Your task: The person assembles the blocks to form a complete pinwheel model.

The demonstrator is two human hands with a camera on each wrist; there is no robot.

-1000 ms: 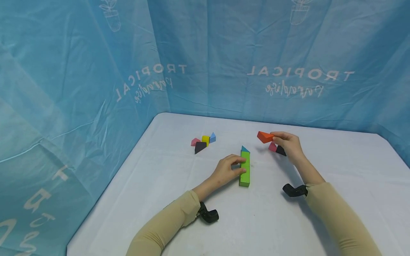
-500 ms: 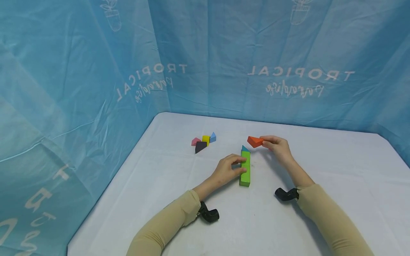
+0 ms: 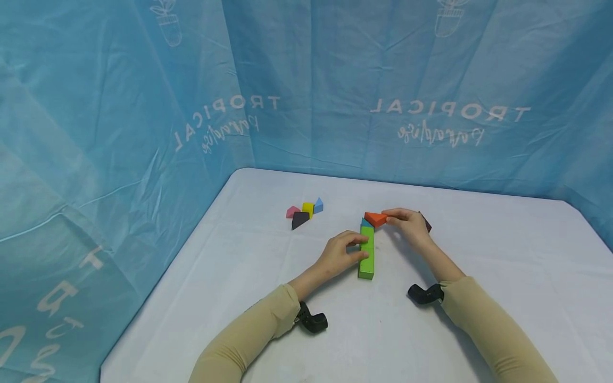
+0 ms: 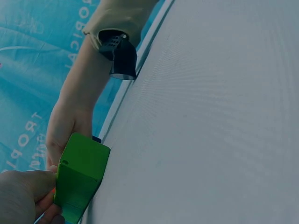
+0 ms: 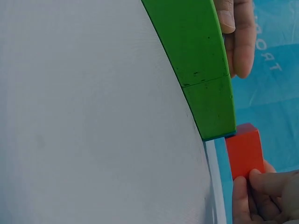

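Note:
My left hand [image 3: 339, 254] lies at the left side of a row of green blocks [image 3: 366, 266], its thumb and fingertips touching the top near the left edge. A blue triangular block [image 3: 366, 223] stands at the far end of the row. My right hand [image 3: 409, 227] pinches an orange-red triangular block [image 3: 375, 218] by its right corner. That block's left end is right at the blue one and close over the table. In the right wrist view, the orange-red block [image 5: 245, 147] appears beside the end of the green row [image 5: 210, 107], between thumb and fingers.
To the back left, a pink block [image 3: 292, 211], a yellow block [image 3: 308, 208], a light blue triangular block [image 3: 318, 206] and a dark block [image 3: 299, 218] lie grouped. Another dark block [image 3: 425, 222] is partly hidden behind the right hand. Blue curtains [image 3: 316, 133] border the white table [image 3: 239, 223].
My right hand has carried the orange-red block leftward and down, from above the right-hand blocks to the blue triangular block. The left hand has stayed on the green row.

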